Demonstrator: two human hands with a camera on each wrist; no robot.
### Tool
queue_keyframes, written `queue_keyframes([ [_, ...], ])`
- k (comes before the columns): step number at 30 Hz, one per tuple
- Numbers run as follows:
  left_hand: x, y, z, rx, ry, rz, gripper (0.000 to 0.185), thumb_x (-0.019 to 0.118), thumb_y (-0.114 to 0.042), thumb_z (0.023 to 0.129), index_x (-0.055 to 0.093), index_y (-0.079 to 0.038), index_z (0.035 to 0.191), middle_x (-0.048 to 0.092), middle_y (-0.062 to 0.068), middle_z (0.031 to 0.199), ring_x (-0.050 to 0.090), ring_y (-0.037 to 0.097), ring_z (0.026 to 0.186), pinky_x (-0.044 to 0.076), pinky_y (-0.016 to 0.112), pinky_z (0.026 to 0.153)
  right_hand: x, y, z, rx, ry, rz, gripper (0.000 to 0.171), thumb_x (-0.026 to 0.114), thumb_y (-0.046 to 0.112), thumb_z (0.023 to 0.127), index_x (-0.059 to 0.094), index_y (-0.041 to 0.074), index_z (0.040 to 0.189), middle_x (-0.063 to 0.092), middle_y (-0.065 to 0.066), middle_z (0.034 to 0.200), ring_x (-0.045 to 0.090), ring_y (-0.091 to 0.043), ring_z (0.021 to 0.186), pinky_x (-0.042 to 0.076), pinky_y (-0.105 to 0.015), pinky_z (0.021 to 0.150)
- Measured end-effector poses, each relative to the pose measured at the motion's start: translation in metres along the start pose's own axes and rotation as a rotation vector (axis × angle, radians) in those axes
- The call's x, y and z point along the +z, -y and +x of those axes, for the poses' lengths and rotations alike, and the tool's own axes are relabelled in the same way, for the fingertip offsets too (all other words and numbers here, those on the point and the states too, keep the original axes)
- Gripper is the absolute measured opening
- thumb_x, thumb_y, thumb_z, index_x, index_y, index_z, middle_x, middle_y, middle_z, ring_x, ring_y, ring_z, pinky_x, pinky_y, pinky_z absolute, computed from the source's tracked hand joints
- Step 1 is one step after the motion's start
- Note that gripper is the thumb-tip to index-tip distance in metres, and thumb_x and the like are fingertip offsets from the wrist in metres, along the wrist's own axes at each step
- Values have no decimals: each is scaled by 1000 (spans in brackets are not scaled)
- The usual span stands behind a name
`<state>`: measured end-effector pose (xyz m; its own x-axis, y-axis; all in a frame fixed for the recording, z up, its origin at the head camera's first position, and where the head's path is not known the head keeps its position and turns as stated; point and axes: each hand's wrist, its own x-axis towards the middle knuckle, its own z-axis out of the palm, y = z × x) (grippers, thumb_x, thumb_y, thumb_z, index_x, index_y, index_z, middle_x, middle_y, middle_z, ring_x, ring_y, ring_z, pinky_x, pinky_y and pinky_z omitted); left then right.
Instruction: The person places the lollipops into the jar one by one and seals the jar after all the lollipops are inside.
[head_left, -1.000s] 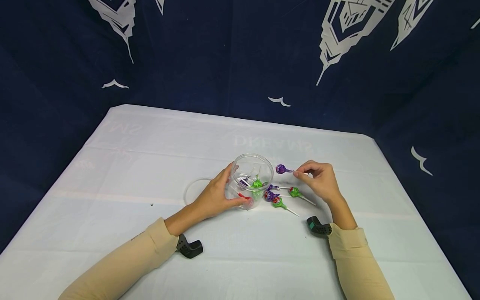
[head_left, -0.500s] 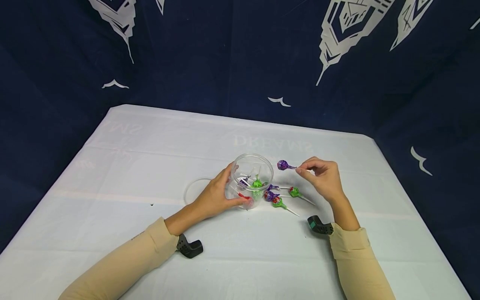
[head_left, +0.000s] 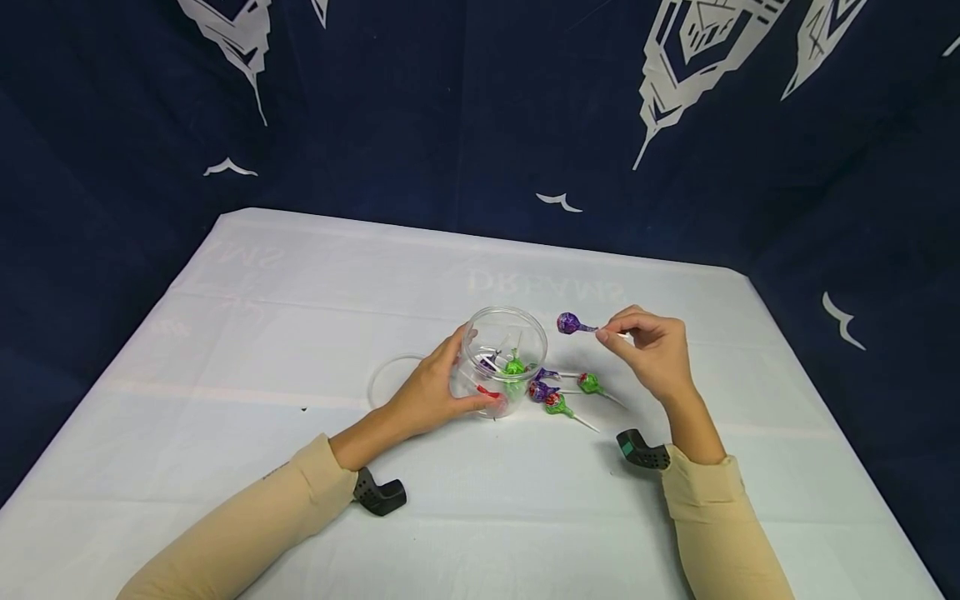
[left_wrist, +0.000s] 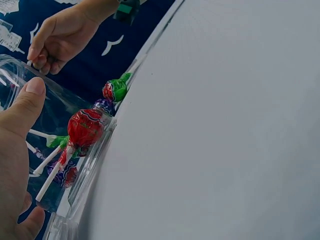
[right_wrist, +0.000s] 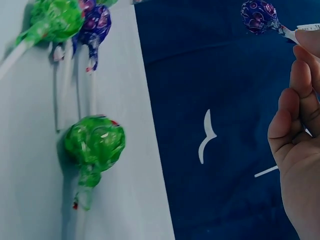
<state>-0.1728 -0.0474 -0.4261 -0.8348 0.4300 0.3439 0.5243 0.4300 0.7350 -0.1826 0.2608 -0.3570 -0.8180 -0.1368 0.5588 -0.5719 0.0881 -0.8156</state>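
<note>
A clear plastic jar [head_left: 504,358] stands mid-table with several lollipops inside, a red one [left_wrist: 85,127] against its wall. My left hand [head_left: 431,392] grips the jar's side, thumb [left_wrist: 22,107] on the wall. My right hand [head_left: 651,350] pinches the stick of a purple lollipop [head_left: 567,322], held in the air just right of the jar's rim; the same purple lollipop [right_wrist: 258,16] shows in the right wrist view. Several loose lollipops lie on the table between the hands, among them a green one [head_left: 589,383] and a purple one [head_left: 538,391].
A clear round lid [head_left: 387,379] lies flat on the white tablecloth [head_left: 262,333] left of the jar. A dark blue patterned backdrop [head_left: 450,108] surrounds the table on three sides. Green lollipops [right_wrist: 95,142] lie below my right wrist.
My right hand has lifted the purple lollipop off the table and raised it a little, up and slightly right. My left hand and the jar have stayed still.
</note>
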Motion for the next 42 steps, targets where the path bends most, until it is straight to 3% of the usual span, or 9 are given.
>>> queue_keyframes([
  [6, 0, 1, 0, -3, -3, -5, 107, 88, -33, 75, 24, -5, 155, 45, 15, 146, 56, 31, 114, 46, 46, 100, 3, 7, 2, -61, 15, 47, 24, 64, -26, 77, 72, -4, 78, 68, -7, 78, 59, -16, 78, 51, -20, 71],
  [12, -1, 0, -1, -4, -2, -14, 107, 88, -33, 75, 23, -5, 155, 45, 15, 146, 56, 31, 115, 46, 46, 100, 6, 9, 4, -88, 27, 40, 5, 73, -13, 81, 70, -9, 79, 68, -5, 78, 59, -16, 78, 51, -20, 71],
  [18, -1, -1, -1, -9, 0, -13, 107, 88, -34, 75, 23, -6, 155, 46, 16, 146, 56, 31, 116, 46, 47, 101, 9, 11, 4, -98, 40, 54, 11, 73, -13, 81, 64, -19, 78, 68, -4, 78, 58, -16, 78, 51, -21, 71],
  [24, -1, 1, -1, -7, -1, -8, 106, 88, -34, 75, 23, -6, 155, 46, 16, 146, 56, 31, 116, 46, 46, 101, 14, 14, 7, -135, 57, 57, 6, 73, -12, 81, 68, -13, 79, 67, -7, 77, 57, -17, 77, 50, -21, 70],
  [42, 0, 1, -1, -5, -3, -4, 107, 87, -36, 75, 23, -6, 155, 45, 16, 147, 57, 31, 114, 47, 46, 99, 33, 11, 14, -141, 92, 69, 18, 80, 5, 83, 70, -9, 78, 67, -7, 77, 56, -17, 78, 49, -22, 69],
])
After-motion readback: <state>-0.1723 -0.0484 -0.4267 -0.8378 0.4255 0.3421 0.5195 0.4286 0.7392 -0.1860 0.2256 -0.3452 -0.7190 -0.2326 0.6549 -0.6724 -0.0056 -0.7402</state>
